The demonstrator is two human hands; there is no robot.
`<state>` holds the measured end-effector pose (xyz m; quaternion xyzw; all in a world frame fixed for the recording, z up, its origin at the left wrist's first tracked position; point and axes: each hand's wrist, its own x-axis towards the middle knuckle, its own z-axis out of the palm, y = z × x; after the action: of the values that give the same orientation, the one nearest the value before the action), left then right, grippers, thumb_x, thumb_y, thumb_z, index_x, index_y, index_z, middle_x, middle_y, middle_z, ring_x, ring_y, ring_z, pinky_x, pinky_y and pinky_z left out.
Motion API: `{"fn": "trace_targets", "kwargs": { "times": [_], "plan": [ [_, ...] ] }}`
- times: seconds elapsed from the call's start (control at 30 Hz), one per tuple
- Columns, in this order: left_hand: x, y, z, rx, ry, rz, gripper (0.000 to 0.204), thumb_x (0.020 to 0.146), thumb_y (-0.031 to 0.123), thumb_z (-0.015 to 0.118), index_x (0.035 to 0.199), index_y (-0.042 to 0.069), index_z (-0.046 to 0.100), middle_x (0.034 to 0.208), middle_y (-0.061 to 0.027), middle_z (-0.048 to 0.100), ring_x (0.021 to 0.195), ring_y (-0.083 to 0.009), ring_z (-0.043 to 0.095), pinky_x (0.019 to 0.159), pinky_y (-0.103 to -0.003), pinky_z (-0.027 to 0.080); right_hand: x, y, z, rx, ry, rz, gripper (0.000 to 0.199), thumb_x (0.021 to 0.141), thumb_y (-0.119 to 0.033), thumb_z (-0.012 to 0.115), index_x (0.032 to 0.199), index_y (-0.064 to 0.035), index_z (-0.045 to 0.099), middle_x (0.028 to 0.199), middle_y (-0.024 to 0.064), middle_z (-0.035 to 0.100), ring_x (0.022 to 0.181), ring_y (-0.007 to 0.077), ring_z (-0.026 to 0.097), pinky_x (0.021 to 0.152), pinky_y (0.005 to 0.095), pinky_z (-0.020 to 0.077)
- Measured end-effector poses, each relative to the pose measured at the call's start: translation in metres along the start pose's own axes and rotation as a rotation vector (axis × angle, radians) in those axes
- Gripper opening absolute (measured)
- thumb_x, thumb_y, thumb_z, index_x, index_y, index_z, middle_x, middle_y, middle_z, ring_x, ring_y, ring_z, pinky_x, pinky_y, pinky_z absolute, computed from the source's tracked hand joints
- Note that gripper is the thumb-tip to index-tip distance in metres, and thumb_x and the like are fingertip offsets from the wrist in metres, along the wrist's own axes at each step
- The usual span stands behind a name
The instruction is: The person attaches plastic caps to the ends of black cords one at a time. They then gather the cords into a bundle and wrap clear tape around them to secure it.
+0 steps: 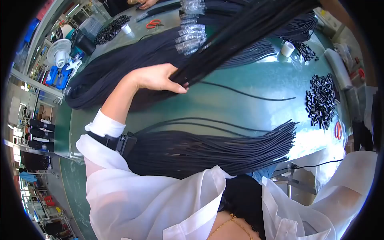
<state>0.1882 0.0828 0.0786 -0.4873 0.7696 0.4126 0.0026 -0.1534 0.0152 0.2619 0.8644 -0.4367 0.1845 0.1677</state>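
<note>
My left hand (158, 78) is wrapped around a thick bundle of thin black cables (236, 38), the thumb lying along its near side. From that grip the bundle rises to the upper right, over the table, and blurs at the top edge. Beside its top end is a dim, brownish shape, perhaps part of my right arm (338, 12); the fingers there cannot be made out. One loose cable (248, 92) trails to the right below the bundle. Closer to my body, another bundle of black cables (212, 148) lies across the table, its cut ends fanned out to the right.
Large cable coils (120, 64) with clear plastic wrap (191, 38) fill the far side of the green table (256, 108). Small black tube pieces (320, 100) are heaped at right, near red-handled scissors (338, 130). A white roll (287, 49) and a fan (60, 52) stand farther off. Another person's hand (147, 4) shows at the top.
</note>
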Motion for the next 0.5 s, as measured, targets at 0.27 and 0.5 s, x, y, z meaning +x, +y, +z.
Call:
{"fn": "trace_targets", "kwargs": {
  "times": [0.27, 0.5],
  "plan": [
    [0.042, 0.069, -0.02, -0.263, 0.42, 0.44, 0.031, 0.089, 0.027, 0.06, 0.1, -0.002, 0.062, 0.079, -0.0005, 0.063, 0.076, -0.0068, 0.057, 0.072, -0.024, 0.045, 0.001, -0.016, -0.018, -0.076, -0.13, 0.152, 0.022, 0.091, -0.016, 0.053, 0.089, 0.0024, 0.065, 0.064, 0.0051, 0.056, 0.058, 0.0113, 0.051, 0.055, 0.0291, 0.0423],
    [0.032, 0.068, -0.028, -0.516, 0.244, 0.538, 0.021, 0.092, 0.02, 0.055, 0.092, -0.001, 0.061, 0.076, -0.0044, 0.063, 0.069, -0.0091, 0.058, 0.067, -0.024, 0.048, -0.003, 0.003, -0.011, 0.018, -0.157, 0.12, 0.02, 0.089, -0.015, 0.055, 0.088, 0.0033, 0.064, 0.064, 0.0051, 0.055, 0.058, 0.0106, 0.049, 0.055, 0.0296, 0.0416]
  ]
}}
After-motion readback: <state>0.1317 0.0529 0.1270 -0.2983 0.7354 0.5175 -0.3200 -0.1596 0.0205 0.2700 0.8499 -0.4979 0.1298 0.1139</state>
